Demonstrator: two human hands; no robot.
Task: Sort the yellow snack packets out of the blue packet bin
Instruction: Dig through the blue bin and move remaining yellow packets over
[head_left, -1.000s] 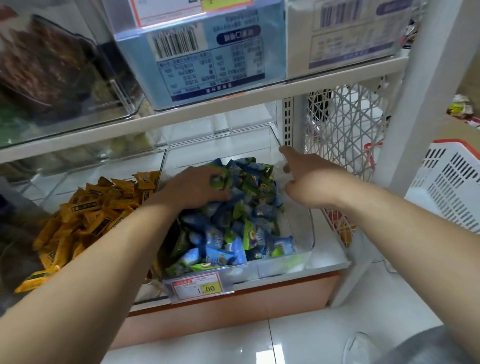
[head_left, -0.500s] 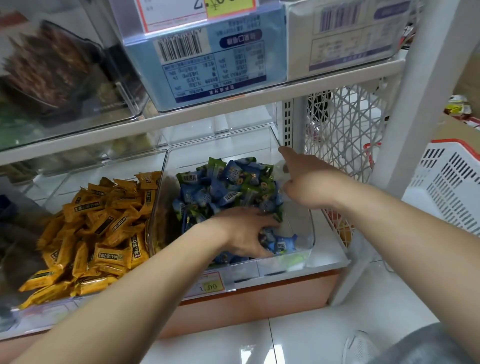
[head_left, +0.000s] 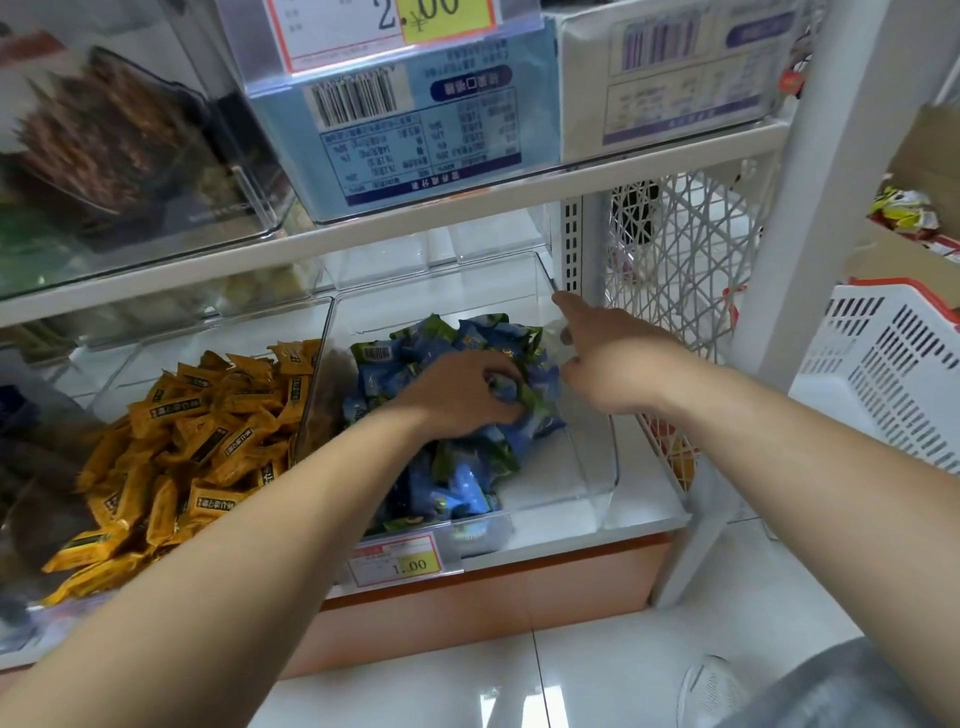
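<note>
Here, two hands inside one clear bin (head_left: 561, 467) of blue packets (head_left: 457, 483) on a shop's bottom shelf. Deep in the heap, left hand (head_left: 457, 397), palm down, fingers (head_left: 493, 371) curled tight round a bunch of blue packets. At the bin's right wall, right hand (head_left: 613, 358): index finger (head_left: 569, 306) straight, tip touching the rim's back right corner, other fingers folded under; any grip on the wall impossible to tell. Blue packets too many to count, piled under and left of the left fingers. Likewise beyond counting, yellow packets (head_left: 208, 431), heaped in a second bin (head_left: 208, 332) just left of the left fingers, beyond the first bin's left wall. Bare bin floor right of the left fingers and below the right ones, out to the front right corner. Open top over both bins, closed in by the upper shelf (head_left: 415, 228) edge above and beyond the fingertips. Two price tags: 1.00 tag (head_left: 397, 561) on the bin front, nearer than the fingers; 2.00 tag (head_left: 389, 26) overhead. Two boxes on that upper shelf, blue box (head_left: 415, 130) and white box (head_left: 675, 78). One white basket (head_left: 893, 384) well right of the right fingers, past one white post (head_left: 810, 182) and a lattice panel (head_left: 685, 249).
</note>
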